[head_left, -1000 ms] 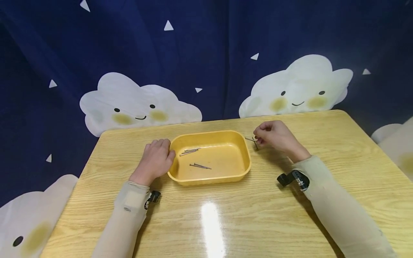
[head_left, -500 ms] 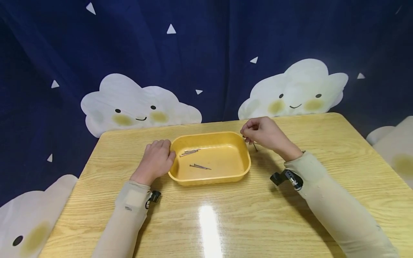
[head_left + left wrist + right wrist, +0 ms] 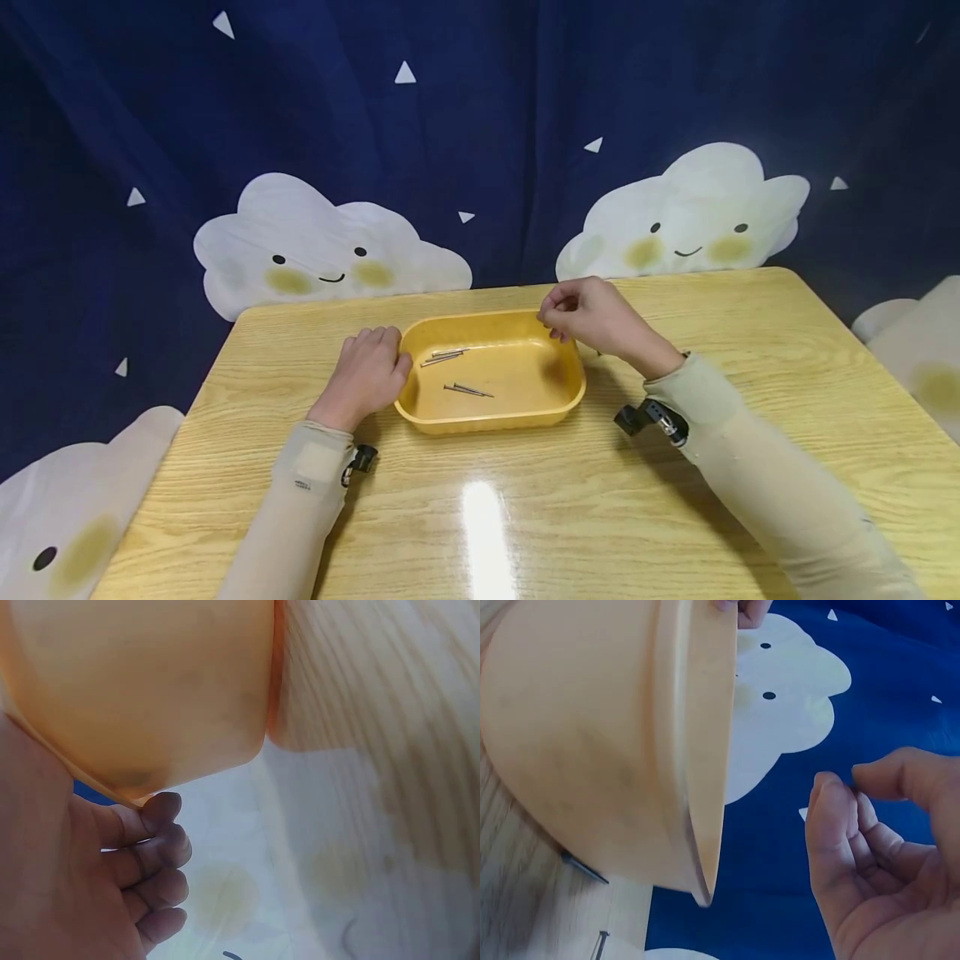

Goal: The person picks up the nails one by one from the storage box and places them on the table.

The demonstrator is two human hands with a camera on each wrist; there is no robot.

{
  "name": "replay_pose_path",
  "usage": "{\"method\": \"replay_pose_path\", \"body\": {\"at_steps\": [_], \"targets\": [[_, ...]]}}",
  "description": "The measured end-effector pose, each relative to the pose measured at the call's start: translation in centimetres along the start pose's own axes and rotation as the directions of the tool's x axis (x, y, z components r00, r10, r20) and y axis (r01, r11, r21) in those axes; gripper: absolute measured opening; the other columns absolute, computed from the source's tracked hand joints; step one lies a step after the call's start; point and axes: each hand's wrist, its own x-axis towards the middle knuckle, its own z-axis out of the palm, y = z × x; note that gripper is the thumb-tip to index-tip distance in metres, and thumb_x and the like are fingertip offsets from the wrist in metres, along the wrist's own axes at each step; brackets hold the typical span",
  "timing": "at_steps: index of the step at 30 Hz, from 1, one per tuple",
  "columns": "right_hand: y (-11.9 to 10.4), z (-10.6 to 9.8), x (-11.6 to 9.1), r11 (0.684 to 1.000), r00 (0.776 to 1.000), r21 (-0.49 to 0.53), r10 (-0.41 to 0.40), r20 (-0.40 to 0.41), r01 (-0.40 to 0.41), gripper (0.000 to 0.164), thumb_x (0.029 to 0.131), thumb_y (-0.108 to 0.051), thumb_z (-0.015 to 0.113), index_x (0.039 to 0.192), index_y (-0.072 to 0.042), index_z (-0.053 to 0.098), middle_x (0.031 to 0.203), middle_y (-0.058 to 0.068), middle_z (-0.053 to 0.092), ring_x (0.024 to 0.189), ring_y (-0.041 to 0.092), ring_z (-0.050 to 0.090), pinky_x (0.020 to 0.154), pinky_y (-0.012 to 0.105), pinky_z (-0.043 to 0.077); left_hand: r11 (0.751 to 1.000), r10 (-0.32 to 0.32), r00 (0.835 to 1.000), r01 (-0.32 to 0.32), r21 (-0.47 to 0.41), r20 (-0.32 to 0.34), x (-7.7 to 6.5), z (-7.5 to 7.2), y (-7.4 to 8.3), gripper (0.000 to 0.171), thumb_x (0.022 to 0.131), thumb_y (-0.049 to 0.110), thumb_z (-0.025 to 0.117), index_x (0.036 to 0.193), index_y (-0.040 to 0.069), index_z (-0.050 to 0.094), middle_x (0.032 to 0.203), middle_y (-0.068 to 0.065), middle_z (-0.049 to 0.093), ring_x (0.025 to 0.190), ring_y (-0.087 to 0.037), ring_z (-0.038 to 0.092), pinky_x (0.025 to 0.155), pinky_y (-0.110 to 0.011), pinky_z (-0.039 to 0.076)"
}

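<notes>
A yellow plastic tray (image 3: 487,422) sits on the wooden table, with several thin nails (image 3: 468,390) lying inside in two small groups. My left hand (image 3: 365,375) grips its left end; in the left wrist view the fingers (image 3: 161,855) curl at the rim. Over the tray's right rear corner, my right hand (image 3: 592,315) keeps thumb and index finger nearly together in a pinch. The nail between these fingertips is barely discernible now. In the right wrist view, a nail (image 3: 585,868) lies beside the tray wall and another nail (image 3: 601,945) farther out on the table.
The wooden table (image 3: 600,508) carries a bright light reflection in front of the tray. Behind it hangs a dark blue curtain (image 3: 487,108) with clouds and white triangles. Black wrist cameras sit on both sleeves.
My right hand has moved left from beside the tray, carrying a nail over its right rim. My left hand stays at the left end. The nails inside look unchanged.
</notes>
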Motion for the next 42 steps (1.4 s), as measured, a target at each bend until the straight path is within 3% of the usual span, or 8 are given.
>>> {"method": "replay_pose_path", "body": {"at_steps": [23, 30, 42], "targets": [[-1.2, 4.0, 1.4, 0.994, 0.992, -0.07, -0.071, 0.101, 0.078, 0.007, 0.089, -0.016, 0.072, 0.088, -0.009, 0.072, 0.075, 0.003, 0.07, 0.063, 0.012, 0.066, 0.059, 0.025, 0.049, 1.0, -0.01, 1.0, 0.01, -0.007, 0.01, 0.0, 0.0, 0.0, 0.023, 0.104, 0.027, 0.041, 0.097, 0.008, 0.052, 0.084, -0.007, 0.05, 0.083, -0.027, 0.045, 0.077, -0.036, 0.03], [-0.9, 5.1, 1.9, 0.984, 0.99, -0.141, -0.09, 0.11, 0.105, 0.008, 0.086, -0.017, 0.075, 0.087, -0.01, 0.073, 0.075, 0.001, 0.069, 0.066, 0.011, 0.06, 0.064, 0.025, 0.048, 1.0, -0.004, 1.0, 0.004, -0.01, 0.002, 0.1, 0.0, -0.1, 0.022, 0.104, 0.026, 0.042, 0.094, 0.009, 0.051, 0.082, -0.007, 0.049, 0.082, -0.027, 0.044, 0.077, -0.035, 0.03], [-0.7, 6.8, 2.4, 0.956, 0.976, -0.251, -0.105, 0.193, 0.152, 0.009, 0.084, -0.021, 0.076, 0.09, -0.015, 0.072, 0.077, -0.004, 0.069, 0.07, 0.011, 0.058, 0.072, 0.026, 0.046, 1.0, -0.001, 1.0, 0.001, -0.003, 0.001, 0.3, 0.1, -0.4, 0.022, 0.104, 0.026, 0.041, 0.092, 0.01, 0.05, 0.081, -0.007, 0.049, 0.08, -0.027, 0.044, 0.075, -0.035, 0.029]]}}
